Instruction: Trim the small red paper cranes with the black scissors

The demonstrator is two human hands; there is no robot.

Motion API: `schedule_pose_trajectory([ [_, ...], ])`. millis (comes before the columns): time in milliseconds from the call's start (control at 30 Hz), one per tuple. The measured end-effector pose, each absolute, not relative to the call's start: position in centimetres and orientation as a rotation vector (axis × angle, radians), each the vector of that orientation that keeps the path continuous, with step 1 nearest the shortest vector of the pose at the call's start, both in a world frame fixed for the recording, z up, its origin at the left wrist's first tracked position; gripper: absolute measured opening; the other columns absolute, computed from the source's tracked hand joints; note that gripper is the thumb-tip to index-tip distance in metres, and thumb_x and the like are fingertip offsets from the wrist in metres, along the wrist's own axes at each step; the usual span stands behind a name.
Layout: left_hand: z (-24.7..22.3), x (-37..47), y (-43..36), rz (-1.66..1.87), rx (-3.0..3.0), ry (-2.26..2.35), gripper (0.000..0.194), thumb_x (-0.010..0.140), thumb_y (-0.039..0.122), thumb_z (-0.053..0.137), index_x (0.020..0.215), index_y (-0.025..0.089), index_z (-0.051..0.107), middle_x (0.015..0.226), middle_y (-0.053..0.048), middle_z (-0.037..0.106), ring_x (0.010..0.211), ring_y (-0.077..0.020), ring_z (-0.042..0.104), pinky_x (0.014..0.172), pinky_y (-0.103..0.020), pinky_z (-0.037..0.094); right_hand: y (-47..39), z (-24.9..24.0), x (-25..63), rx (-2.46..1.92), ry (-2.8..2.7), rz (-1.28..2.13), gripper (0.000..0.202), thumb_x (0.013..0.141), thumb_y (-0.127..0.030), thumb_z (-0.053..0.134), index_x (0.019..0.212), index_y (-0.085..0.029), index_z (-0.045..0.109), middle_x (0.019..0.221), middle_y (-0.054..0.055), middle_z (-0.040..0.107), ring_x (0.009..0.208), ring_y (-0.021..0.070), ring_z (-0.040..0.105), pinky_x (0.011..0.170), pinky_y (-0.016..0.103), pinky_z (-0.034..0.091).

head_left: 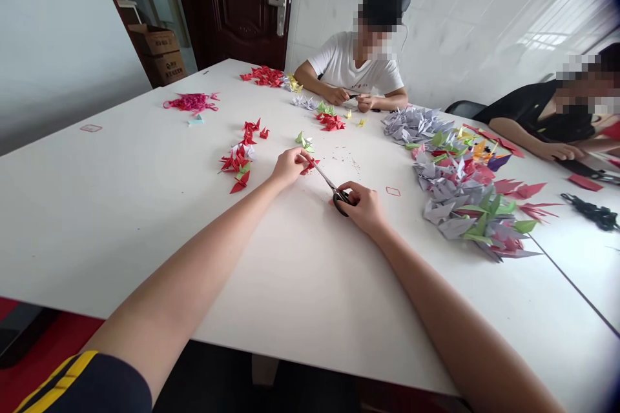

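In my left hand [291, 166] is a small red folded paper crane [310, 166], pinched between the fingertips. My right hand [361, 205] grips a pair of scissors [343, 202] by its black handles. The scissors' blades point up and left, and their tips meet the red paper; whether they touch or cut it is too small to tell. Left of my hands lies a loose group of red paper cranes [239, 160], with white and green ones among them. A green and white crane [304, 141] sits just beyond my left hand.
A big heap of white, green and red cranes [465, 187] covers the table's right side. Pink string-like material [191, 102] lies far left. Across the white table [145, 206], a person in a white shirt [361, 61] works; another in black [533, 103] sits right. Paper scraps [346, 158] dot the middle.
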State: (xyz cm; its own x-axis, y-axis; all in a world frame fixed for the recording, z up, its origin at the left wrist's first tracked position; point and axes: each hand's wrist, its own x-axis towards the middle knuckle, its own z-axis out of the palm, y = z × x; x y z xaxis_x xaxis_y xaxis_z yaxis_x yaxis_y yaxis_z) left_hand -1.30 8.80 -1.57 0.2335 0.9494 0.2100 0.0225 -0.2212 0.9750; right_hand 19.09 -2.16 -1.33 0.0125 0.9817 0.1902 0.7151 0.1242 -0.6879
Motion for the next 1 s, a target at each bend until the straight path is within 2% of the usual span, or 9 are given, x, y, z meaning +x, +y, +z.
schedule_pose_trajectory([
  [333,-1.61,-1.56,8.97,1.221,1.408,0.998,0.004,0.080,0.011,0.067,0.080,0.014,0.064,0.069,-0.001,0.065,0.062,-0.0091,0.061,0.067,-0.024,0.054,-2.17,-1.13,18.90,-1.657,-1.771,0.532,0.030,0.070,-0.049,0.070,0.088,-0.024,0.067,0.057,-0.005,0.048,0.054,0.0125,0.039,0.054,0.025,0.028],
  [500,-1.36,-1.64,8.88,1.224,1.401,1.060,0.008,0.081,0.007,0.062,0.083,0.013,0.066,0.073,-0.001,0.065,0.061,-0.0082,0.060,0.065,-0.024,0.053,-2.18,-1.30,18.94,-1.648,-1.773,0.534,0.031,0.071,-0.049,0.070,0.089,-0.024,0.067,0.055,-0.006,0.044,0.053,0.0124,0.037,0.053,0.026,0.027],
  [733,-1.20,-1.86,8.85,1.225,1.392,1.032,0.007,0.081,0.008,0.065,0.085,0.013,0.066,0.075,-0.002,0.067,0.062,-0.0081,0.061,0.067,-0.024,0.054,-2.40,-1.29,19.00,-1.572,-1.631,0.420,0.033,0.073,-0.052,0.069,0.088,-0.024,0.068,0.056,-0.006,0.039,0.053,0.0117,0.032,0.053,0.026,0.025],
  [1000,-1.26,-1.72,8.79,1.257,1.339,1.017,0.013,0.080,0.003,0.059,0.085,0.014,0.064,0.076,-0.001,0.065,0.063,-0.0079,0.060,0.068,-0.024,0.053,-2.16,-1.32,19.06,-1.642,-1.705,0.404,0.036,0.068,-0.051,0.071,0.093,-0.025,0.073,0.061,-0.003,0.046,0.054,0.0130,0.038,0.053,0.026,0.026],
])
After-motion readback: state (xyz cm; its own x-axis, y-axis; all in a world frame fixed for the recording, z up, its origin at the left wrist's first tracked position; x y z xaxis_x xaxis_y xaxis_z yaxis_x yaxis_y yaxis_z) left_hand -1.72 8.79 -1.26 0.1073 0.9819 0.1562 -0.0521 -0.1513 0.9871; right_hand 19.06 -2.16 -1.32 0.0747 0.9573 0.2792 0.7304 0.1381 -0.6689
